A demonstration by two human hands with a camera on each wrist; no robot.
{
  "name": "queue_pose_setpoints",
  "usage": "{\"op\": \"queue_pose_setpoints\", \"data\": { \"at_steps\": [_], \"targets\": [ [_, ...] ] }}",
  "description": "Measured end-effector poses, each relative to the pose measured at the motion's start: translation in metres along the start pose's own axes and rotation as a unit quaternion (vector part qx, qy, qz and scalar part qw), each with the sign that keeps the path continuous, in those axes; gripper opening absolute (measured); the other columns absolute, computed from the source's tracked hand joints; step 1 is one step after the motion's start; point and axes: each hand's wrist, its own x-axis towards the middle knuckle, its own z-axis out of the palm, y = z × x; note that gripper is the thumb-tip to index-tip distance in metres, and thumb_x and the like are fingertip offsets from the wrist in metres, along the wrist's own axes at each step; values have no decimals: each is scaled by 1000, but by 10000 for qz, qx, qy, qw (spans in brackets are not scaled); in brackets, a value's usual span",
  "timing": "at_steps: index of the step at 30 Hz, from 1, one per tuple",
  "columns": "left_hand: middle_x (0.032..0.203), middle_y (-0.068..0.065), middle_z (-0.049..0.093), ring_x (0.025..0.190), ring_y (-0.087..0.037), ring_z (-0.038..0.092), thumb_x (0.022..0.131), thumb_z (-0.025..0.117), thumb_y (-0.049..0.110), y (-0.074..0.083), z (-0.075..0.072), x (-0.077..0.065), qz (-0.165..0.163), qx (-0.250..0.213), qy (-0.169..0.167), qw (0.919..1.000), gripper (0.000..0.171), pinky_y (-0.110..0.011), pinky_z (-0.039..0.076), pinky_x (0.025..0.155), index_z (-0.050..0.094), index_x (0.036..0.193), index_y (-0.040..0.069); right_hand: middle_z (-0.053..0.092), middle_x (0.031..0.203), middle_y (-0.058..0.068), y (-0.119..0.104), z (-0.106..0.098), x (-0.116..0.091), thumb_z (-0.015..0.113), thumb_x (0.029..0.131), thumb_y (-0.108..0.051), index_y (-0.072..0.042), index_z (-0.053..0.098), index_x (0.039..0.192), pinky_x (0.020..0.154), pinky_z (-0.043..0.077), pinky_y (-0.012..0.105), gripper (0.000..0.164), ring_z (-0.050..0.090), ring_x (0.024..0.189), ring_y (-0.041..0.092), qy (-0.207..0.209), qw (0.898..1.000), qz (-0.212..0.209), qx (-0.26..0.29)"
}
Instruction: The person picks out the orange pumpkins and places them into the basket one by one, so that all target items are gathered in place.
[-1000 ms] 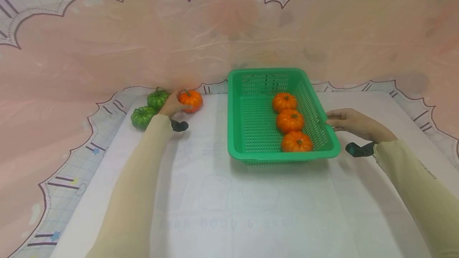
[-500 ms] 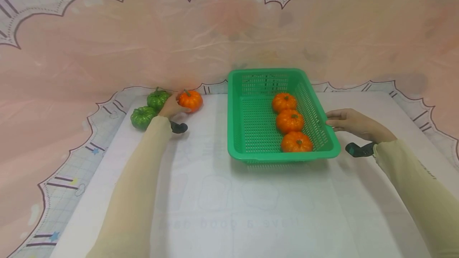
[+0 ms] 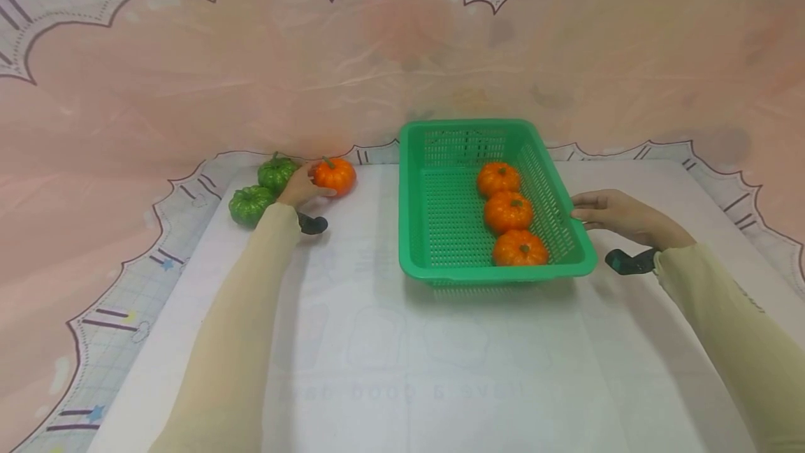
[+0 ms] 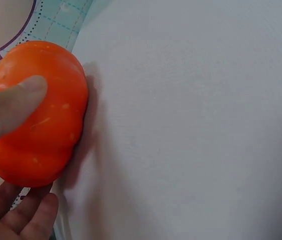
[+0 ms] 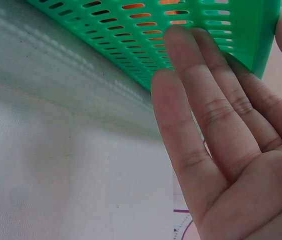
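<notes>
At the back left of the table, my left hand (image 3: 300, 187) grips a small orange pumpkin (image 3: 335, 177). In the left wrist view its thumb lies across the pumpkin's glossy side (image 4: 63, 120), with the other fingers at the opposite side. Two green pumpkins (image 3: 251, 205) sit just left of this hand. My right hand (image 3: 632, 219) is at the right side of a green plastic basket (image 3: 497, 274). Its fairly straight fingers (image 5: 213, 107) touch the slotted wall below the rim. Inside the basket, three orange pumpkins (image 3: 508, 212) form a row along the right.
A white cloth (image 3: 402, 355) with faint printing covers the table. Behind it hangs a pink patterned sheet (image 3: 377, 75) with a scalloped border, which also runs along the left and right edges. A dark wrist-camera mount (image 3: 631, 262) sticks out below the right hand.
The left hand's fingers have shifted slightly around the orange pumpkin, which stays in place. The right hand and the basket have not visibly moved.
</notes>
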Motion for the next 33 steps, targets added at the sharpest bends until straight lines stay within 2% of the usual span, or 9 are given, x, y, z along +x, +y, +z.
{"op": "queue_pose_setpoints", "data": {
  "at_steps": [6,11,23,28,33],
  "targets": [
    [157,-14,17,144,-34,18,84,69,15,0,0,1,36,146,-49,9999,86,-51,18,118,15,151,12,39,141,31,2,0,1,47,99,-27,12,32,139,96,51,32,58,53,96,-17,8,10000,36,-22],
    [158,-14,16,144,-35,18,85,68,14,2,0,-2,39,140,-66,9999,87,-52,18,118,13,152,12,45,138,28,3,-1,2,48,98,-25,12,34,138,94,52,29,56,55,97,-14,18,10000,-16,24],
    [157,-13,20,140,-33,27,85,69,13,-3,1,0,85,-130,82,9998,83,-47,24,117,19,150,11,58,127,4,6,-2,2,49,98,-24,13,36,137,89,53,21,54,58,98,-11,-4,9998,-127,173],
    [156,-14,23,139,-34,30,84,70,13,-3,2,0,193,-201,160,9995,82,-47,27,116,22,149,9,58,128,5,6,-2,2,49,98,-23,12,36,137,89,53,20,54,57,98,-11,-9,9997,-140,176],
    [155,-15,25,139,-35,30,83,70,12,-1,3,-3,280,-259,236,9990,81,-47,28,116,23,149,8,53,134,17,8,-2,3,49,98,-25,12,36,138,90,53,23,55,56,98,-12,-10,9999,-114,81]
  ]
}}
